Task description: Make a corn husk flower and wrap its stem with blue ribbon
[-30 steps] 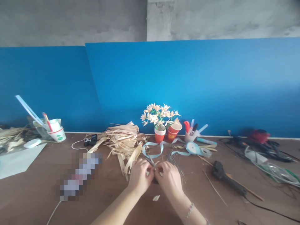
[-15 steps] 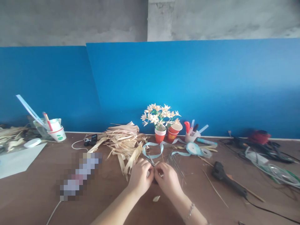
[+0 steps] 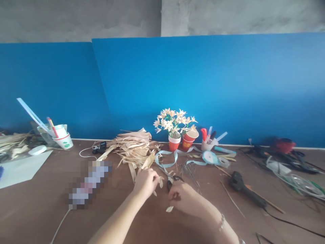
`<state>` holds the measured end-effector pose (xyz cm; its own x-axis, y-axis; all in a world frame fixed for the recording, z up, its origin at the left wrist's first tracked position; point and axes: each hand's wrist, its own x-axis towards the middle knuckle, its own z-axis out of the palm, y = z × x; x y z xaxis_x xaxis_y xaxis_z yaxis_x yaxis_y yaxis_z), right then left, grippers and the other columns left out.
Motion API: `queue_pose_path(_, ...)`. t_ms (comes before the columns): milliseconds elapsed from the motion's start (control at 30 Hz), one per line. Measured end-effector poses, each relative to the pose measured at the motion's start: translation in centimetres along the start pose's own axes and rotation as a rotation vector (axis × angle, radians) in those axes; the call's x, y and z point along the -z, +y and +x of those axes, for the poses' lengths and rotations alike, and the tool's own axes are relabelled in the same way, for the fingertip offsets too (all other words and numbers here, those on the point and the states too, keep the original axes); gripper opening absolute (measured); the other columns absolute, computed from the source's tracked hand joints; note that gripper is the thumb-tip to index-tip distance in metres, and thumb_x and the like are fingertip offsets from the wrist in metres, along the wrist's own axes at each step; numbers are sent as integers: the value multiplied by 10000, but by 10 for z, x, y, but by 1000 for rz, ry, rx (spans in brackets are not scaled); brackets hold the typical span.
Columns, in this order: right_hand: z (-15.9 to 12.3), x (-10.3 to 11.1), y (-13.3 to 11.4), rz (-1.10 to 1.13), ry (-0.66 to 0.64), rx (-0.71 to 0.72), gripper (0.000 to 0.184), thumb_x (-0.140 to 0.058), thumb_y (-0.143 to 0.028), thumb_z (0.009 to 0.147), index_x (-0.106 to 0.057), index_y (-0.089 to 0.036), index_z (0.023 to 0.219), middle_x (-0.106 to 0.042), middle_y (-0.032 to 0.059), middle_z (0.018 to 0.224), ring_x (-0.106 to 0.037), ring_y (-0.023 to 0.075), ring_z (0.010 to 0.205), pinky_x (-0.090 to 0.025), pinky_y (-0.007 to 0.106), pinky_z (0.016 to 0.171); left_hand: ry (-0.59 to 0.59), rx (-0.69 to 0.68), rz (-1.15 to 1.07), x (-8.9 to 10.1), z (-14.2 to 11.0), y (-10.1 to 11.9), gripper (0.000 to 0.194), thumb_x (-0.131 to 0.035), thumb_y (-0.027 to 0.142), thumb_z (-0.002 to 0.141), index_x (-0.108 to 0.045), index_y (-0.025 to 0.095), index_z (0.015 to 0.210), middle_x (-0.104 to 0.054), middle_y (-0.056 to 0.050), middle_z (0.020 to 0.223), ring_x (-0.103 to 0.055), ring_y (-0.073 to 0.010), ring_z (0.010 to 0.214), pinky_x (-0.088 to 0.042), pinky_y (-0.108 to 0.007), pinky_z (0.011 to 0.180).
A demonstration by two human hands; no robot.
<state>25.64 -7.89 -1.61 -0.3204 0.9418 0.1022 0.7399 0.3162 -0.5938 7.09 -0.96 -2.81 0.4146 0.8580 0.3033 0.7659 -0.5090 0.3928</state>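
Observation:
My left hand (image 3: 146,183) is closed, thumb and fingers pinched together at the edge of the husk pile. Small pale petal-shaped husk pieces (image 3: 160,182) stick out beside its fingertips. My right hand (image 3: 181,196) has its fingers bent around the black handles of a pair of scissors (image 3: 169,183), partly hiding them. The scissor blades point away and to the left, just right of my left hand. A loose pale husk petal (image 3: 169,209) lies on the brown table below my right hand.
Dried husks (image 3: 134,145) are heaped behind my left hand. Husk flowers (image 3: 169,123) stand in red paper cups (image 3: 174,144) at the back. Blue ribbon (image 3: 209,157), thin wires (image 3: 188,173) and a black glue gun (image 3: 245,189) lie to the right, with cables beyond.
My hands were close together and have moved apart. The right hand has turned inward to the scissor handles, which now show. The left hand has shifted slightly left; petal pieces show beside it.

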Motion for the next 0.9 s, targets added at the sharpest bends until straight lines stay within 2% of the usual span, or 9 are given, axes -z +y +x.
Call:
queue_pose_path(100, -3, 0, -8, -42, -89, 0, 225, -538, -66, 593, -688, -195, 701, -651, 26, 787, -577, 145, 715, -417, 213, 651, -4, 33, -5, -4, 0, -2, 124, -631, 220, 750, -662, 205, 631, -678, -16, 725, -595, -210, 814, -354, -352, 812)
queue_pose_path(167, -3, 0, -12, -56, -125, -27, 254, -525, -51, 582, -692, -183, 721, -646, 43, 827, -580, 151, 744, -421, 215, 664, 1, 66, -23, -5, 0, -3, 21, -663, 207, 717, -673, 207, 698, -679, -9, 731, -598, -211, 818, -361, -353, 822)
queue_pose_path(333, -3, 1, -19, -72, -154, -11, 267, -481, -22, 591, -685, -182, 654, -627, 48, 818, -567, 151, 775, -417, 218, 687, 30, 66, -62, -2, -1, -3, 201, -622, 114, 713, -673, 222, 875, -675, -5, 761, -591, -222, 870, -377, -352, 807)
queue_pose_path(500, -6, -1, -18, -48, -78, -30, 302, -508, -28, 581, -693, -188, 759, -624, 53, 887, -557, 169, 838, -415, 249, 736, 51, 23, -112, -1, -1, -1, 221, -564, 61, 722, -677, 206, 845, -677, -17, 776, -588, -205, 834, -401, -336, 797)
queue_pose_path(767, -1, -8, -14, -31, -60, 29, 252, -483, 15, 540, -637, -182, 575, -579, 32, 811, -536, 154, 811, -410, 226, 699, 63, -1, -144, 0, -1, 1, 187, -554, 85, 742, -687, 205, 797, -672, -25, 770, -587, -200, 811, -422, -328, 783)
queue_pose_path(900, -1, -10, -8, -37, -25, 40, 263, -521, -9, 546, -663, -190, 672, -563, 35, 858, -529, 164, 830, -415, 241, 716, 70, -17, -162, 1, -1, 1, 177, -546, 102, 757, -685, 206, 793, -674, -26, 781, -586, -201, 817, -426, -325, 783)
